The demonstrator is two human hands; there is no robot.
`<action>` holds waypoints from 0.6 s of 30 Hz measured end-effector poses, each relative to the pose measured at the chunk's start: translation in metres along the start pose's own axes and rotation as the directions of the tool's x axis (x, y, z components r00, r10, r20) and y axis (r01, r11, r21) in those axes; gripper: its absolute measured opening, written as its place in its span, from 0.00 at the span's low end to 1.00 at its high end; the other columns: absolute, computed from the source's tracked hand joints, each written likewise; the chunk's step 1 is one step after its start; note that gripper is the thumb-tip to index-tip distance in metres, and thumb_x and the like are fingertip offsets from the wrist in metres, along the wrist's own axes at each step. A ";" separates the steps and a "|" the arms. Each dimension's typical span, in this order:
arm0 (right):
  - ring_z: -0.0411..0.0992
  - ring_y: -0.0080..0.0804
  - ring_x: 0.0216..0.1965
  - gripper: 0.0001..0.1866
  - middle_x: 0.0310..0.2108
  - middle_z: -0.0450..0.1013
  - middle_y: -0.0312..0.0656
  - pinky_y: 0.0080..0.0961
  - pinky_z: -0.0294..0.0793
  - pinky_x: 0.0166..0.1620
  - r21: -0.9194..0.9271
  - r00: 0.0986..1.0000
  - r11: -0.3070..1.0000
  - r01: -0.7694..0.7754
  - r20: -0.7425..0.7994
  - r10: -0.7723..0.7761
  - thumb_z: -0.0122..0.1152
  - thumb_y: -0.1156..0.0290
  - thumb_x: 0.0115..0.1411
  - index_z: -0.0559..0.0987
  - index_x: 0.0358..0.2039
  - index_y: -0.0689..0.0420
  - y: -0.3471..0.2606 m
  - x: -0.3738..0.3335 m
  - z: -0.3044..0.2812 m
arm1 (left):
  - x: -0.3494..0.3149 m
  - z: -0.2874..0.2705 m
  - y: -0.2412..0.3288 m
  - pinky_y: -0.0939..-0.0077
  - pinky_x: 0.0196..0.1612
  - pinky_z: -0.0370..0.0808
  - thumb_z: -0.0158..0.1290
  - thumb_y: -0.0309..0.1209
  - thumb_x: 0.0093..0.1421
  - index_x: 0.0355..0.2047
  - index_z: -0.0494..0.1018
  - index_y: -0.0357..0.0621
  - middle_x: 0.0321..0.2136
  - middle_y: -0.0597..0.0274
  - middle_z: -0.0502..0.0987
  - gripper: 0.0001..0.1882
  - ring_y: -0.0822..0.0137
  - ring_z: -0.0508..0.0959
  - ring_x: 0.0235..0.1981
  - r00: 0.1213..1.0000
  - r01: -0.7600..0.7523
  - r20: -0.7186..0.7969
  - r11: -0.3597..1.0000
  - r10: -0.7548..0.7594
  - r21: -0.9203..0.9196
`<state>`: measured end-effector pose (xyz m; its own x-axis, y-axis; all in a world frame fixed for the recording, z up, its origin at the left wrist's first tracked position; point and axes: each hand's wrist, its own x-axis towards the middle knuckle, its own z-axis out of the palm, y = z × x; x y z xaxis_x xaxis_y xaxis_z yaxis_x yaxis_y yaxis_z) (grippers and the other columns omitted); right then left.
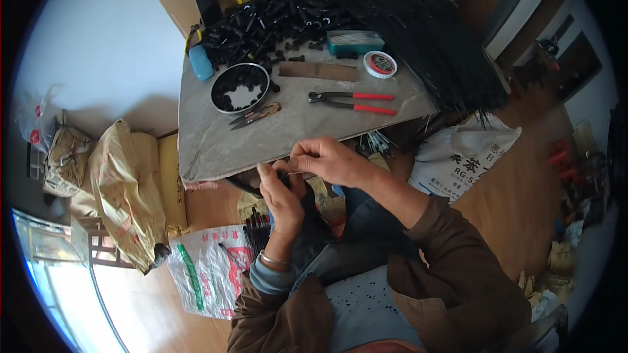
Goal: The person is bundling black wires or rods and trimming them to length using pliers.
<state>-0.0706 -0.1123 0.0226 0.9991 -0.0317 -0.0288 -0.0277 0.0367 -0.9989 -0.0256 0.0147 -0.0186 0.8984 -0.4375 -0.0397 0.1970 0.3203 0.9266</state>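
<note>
Pincers (360, 96) with red handles lie on the grey table (206, 144) beyond the right hand (329, 160). That hand pinches a thin strand (296, 172) right beside the left hand (281, 201), which grips a small dark piece (283, 179), partly hidden, between thumb and fingers. Farther off past the left hand lie snips (264, 112) and a round dish (242, 97) of small black parts (229, 78).

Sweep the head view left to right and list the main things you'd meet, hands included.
Gold sack → blue case → left hand → right hand → round white tub → white sack with dark print.
</note>
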 end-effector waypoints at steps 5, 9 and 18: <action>0.68 0.18 0.27 0.08 0.24 0.71 0.35 0.21 0.69 0.32 -0.531 0.921 0.845 0.066 -0.293 -0.256 0.61 0.69 0.58 0.75 0.29 0.59 0.010 -0.011 -0.022 | 0.002 -0.001 -0.005 0.83 0.12 0.48 0.31 0.62 0.64 0.20 0.63 0.44 0.09 0.73 0.54 0.33 0.79 0.52 0.09 0.996 -0.016 0.087 0.998 0.022 -0.068; 0.70 0.37 0.30 0.08 0.26 0.70 0.39 0.31 0.69 0.34 -0.914 0.678 0.383 -0.133 -0.366 -0.638 0.64 0.67 0.52 0.75 0.27 0.57 0.020 -0.010 -0.109 | 0.006 -0.014 0.001 0.83 0.11 0.47 0.32 0.65 0.61 0.30 0.67 0.38 0.08 0.74 0.51 0.37 0.80 0.50 0.08 0.973 -0.184 0.152 0.981 0.174 0.056; 0.67 0.46 0.35 0.13 0.29 0.67 0.43 0.39 0.66 0.37 -0.985 0.824 0.175 0.000 -0.099 -0.558 0.64 0.67 0.50 0.68 0.23 0.58 0.037 0.000 -0.149 | 0.006 -0.016 0.000 0.83 0.12 0.50 0.26 0.59 0.66 0.33 0.70 0.35 0.08 0.74 0.54 0.37 0.81 0.52 0.09 0.963 -0.125 0.239 0.992 0.126 -0.018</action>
<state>-0.0762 -0.2602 -0.0193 0.8357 -0.1454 0.5296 -0.0371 -0.9771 -0.2097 -0.0137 0.0249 -0.0249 0.7959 -0.5816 0.1680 0.0899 0.3879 0.9173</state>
